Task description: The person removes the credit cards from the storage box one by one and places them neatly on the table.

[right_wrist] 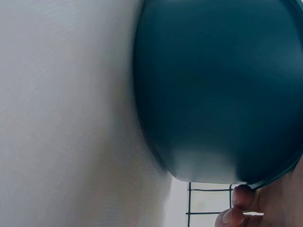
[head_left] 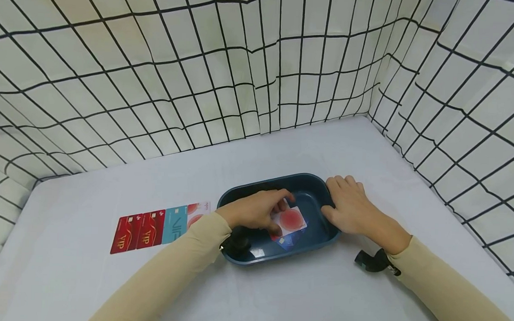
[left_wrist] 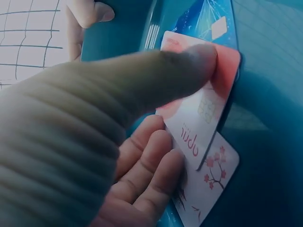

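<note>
A dark blue oblong tray [head_left: 316,214] stands on the white table. My left hand [head_left: 255,210] reaches into it and holds a white card with a red circle [head_left: 291,220], thumb on its face and fingertips at its edge. Under that card lie a blue card [head_left: 291,239] and, in the left wrist view, a white card with red blossoms [left_wrist: 218,165]. With fingers over the outside and thumb at the rim, my right hand [head_left: 351,206] grips the tray's right end. The right wrist view shows the tray's outer wall [right_wrist: 213,94] and some fingertips [right_wrist: 234,215].
Left of the tray, cards lie in a row: two red VIP cards [head_left: 126,234], a teal card [head_left: 175,224] and a white card with red circles [head_left: 201,209], partly hidden by my left sleeve. A white wall with black grid netting [head_left: 226,74] borders the table's back and right.
</note>
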The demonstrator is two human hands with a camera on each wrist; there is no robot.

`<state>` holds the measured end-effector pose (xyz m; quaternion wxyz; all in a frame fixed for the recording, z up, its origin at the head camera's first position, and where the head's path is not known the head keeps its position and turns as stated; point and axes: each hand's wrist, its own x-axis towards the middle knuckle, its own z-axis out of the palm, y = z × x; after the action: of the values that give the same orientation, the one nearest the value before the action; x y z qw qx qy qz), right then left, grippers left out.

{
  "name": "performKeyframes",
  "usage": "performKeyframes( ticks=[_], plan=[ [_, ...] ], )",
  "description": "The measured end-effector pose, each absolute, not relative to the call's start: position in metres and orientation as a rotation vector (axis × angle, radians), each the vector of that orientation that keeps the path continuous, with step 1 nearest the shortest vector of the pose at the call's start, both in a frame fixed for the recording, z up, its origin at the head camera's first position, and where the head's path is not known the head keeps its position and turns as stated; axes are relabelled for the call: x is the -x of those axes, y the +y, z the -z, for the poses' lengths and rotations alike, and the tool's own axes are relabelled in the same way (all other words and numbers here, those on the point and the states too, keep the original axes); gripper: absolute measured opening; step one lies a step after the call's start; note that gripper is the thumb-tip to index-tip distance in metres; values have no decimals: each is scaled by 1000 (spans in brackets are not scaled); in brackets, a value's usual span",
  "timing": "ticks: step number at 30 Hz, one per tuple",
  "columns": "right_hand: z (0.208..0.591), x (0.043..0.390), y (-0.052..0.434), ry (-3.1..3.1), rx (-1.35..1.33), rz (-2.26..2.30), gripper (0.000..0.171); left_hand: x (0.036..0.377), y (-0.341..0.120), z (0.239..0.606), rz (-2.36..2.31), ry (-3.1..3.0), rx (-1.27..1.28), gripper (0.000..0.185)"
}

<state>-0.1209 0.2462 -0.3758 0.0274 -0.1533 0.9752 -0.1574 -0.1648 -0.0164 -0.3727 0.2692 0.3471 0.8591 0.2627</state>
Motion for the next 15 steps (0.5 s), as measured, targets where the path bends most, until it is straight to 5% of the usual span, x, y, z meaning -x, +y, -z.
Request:
performKeyframes(
  ticks=[15],
  plan=[
    [374, 121, 245, 3010, 470, 485, 33, 164, -16, 371, -602, 2332, -1019, 57]
  ],
)
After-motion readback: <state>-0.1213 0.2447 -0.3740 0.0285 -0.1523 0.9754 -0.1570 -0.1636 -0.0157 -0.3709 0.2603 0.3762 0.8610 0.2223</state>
